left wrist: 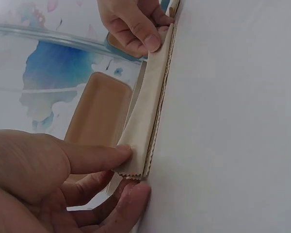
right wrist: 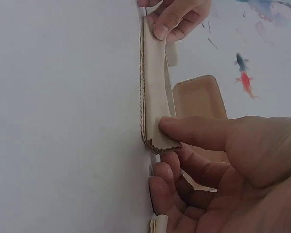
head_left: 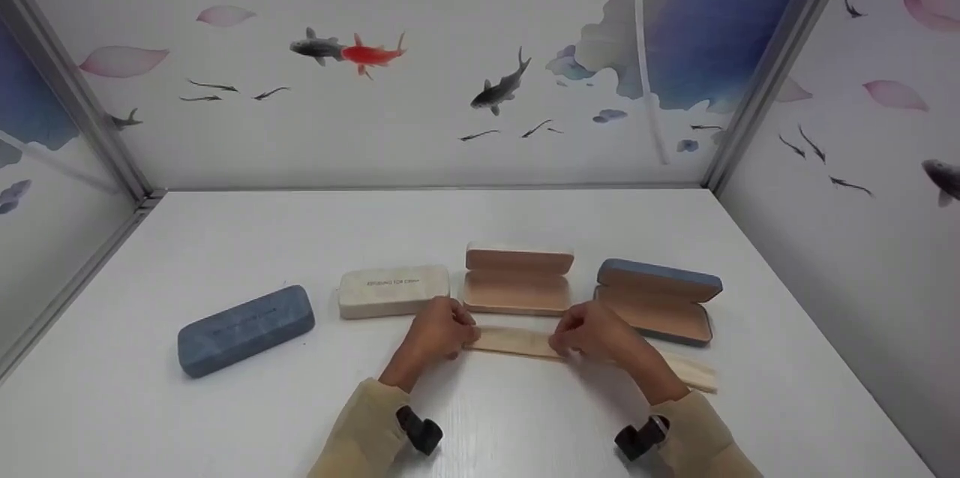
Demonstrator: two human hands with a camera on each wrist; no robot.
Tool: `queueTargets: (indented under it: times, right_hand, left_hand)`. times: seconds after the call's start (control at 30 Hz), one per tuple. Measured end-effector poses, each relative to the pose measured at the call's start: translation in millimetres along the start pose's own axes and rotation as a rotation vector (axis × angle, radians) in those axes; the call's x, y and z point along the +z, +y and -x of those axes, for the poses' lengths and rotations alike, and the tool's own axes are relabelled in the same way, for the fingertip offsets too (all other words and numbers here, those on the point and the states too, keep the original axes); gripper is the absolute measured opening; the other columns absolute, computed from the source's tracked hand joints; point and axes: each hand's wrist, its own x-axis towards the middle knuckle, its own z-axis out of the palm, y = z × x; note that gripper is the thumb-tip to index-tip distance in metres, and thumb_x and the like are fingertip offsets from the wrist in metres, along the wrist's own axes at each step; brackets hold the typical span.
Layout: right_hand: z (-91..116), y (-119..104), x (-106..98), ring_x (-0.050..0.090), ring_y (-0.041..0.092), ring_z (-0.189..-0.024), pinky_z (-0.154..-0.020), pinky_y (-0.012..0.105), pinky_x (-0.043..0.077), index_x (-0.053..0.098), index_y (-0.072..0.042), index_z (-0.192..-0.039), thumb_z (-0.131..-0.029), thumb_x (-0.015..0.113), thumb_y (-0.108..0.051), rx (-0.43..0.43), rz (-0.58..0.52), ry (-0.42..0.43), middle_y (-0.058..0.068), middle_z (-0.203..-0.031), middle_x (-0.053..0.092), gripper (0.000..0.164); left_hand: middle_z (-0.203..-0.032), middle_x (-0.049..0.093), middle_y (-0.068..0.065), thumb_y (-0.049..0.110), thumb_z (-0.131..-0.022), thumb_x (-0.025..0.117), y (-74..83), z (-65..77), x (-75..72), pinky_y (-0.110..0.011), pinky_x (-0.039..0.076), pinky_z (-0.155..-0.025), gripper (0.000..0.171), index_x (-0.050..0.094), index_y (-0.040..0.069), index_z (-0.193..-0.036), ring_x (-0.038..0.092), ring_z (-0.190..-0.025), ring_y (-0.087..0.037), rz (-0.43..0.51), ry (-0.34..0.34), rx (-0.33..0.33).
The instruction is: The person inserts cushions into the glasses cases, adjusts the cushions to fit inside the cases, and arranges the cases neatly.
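Note:
A folded cream cloth (head_left: 517, 341) with zigzag-cut edges stretches between the two hands, low over the white table. My left hand (head_left: 441, 328) pinches its left end, thumb on top and fingers beneath. At the other end, my right hand (head_left: 592, 329) pinches the cloth the same way; the right wrist view shows the layered edge (right wrist: 155, 145) by the thumb. Just behind the cloth stands an open cream glasses case (head_left: 517, 294) with a tan lining. Beyond the right hand, an open blue glasses case (head_left: 656, 305) shows its tan inside.
A second folded cream cloth (head_left: 688, 371) lies to the right, partly behind the right forearm. A closed cream glasses case (head_left: 394, 290) sits behind the left hand, and a closed blue glasses case (head_left: 246, 330) lies farther left. Printed panels (head_left: 420, 133) enclose the table's back and sides.

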Motion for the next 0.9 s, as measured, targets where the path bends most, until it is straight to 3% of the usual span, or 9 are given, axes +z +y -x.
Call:
queueTargets:
  times: [0.2,0.43,0.6,0.9]
  right_hand:
    - [-2,0,-4,0.057,0.015,-0.071,-0.06,0.025,0.047,0.072,-0.005,-0.09,-0.088,0.076,-0.016,0.05,-0.113,-0.029,0.004,-0.079,0.066,0.012]
    - [-6,3,-5,0.06,0.018,-0.077,-0.068,0.026,0.053,0.072,-0.004,-0.104,-0.089,0.076,-0.018,0.109,-0.245,-0.002,0.007,-0.087,0.068,0.021]
    - [-8,7,-8,0.062,0.018,-0.08,-0.073,0.027,0.056,0.074,-0.005,-0.108,-0.089,0.077,-0.02,0.079,-0.313,0.028,0.006,-0.091,0.069,0.024]
    - [-11,7,-10,0.066,0.016,-0.087,-0.083,0.029,0.059,0.07,-0.003,-0.117,-0.092,0.073,-0.019,0.045,-0.386,0.064,0.008,-0.102,0.07,0.03]
  left_hand:
    - [-0.079,0.064,-0.006,0.004,-0.089,0.07,2.7,-1.9,-5.4,-0.027,0.055,-0.059,0.014,0.065,-0.002,-0.1,0.061,-0.071,-0.014,0.08,-0.037,-0.105]
    - [-0.085,0.069,-0.01,0.003,-0.092,0.067,2.1,-8.4,-7.6,-0.029,0.061,-0.063,0.028,0.066,-0.006,-0.118,0.066,-0.063,-0.011,0.168,-0.012,-0.19]
    - [-0.094,0.073,-0.015,0.005,-0.09,0.071,-0.4,-12.6,-8.0,-0.026,0.059,-0.066,0.025,0.07,-0.007,-0.112,0.067,-0.065,-0.011,0.195,0.031,-0.184]
    - [-0.093,0.073,-0.012,0.007,-0.093,0.069,-2.3,-16.0,-7.7,-0.025,0.058,-0.066,0.023,0.071,-0.007,-0.112,0.068,-0.068,-0.011,0.255,0.055,-0.18]
